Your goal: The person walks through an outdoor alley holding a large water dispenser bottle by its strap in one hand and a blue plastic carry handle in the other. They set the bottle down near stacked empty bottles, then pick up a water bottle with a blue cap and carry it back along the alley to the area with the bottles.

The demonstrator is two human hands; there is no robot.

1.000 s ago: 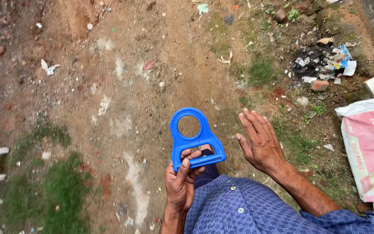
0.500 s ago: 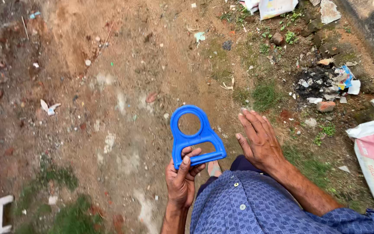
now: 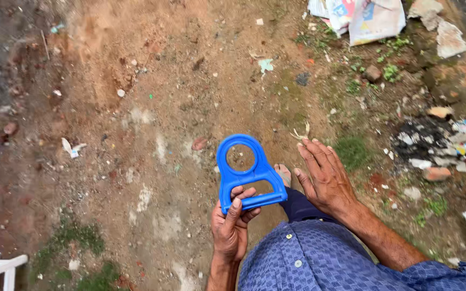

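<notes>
The blue plastic handle (image 3: 248, 175) is still gripped by the left hand (image 3: 232, 226); the right hand (image 3: 324, 178) stays spread wide; only the ground has shifted.

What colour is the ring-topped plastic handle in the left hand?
Bright blue: the plastic handle, gripped by the left hand, head view.
</notes>
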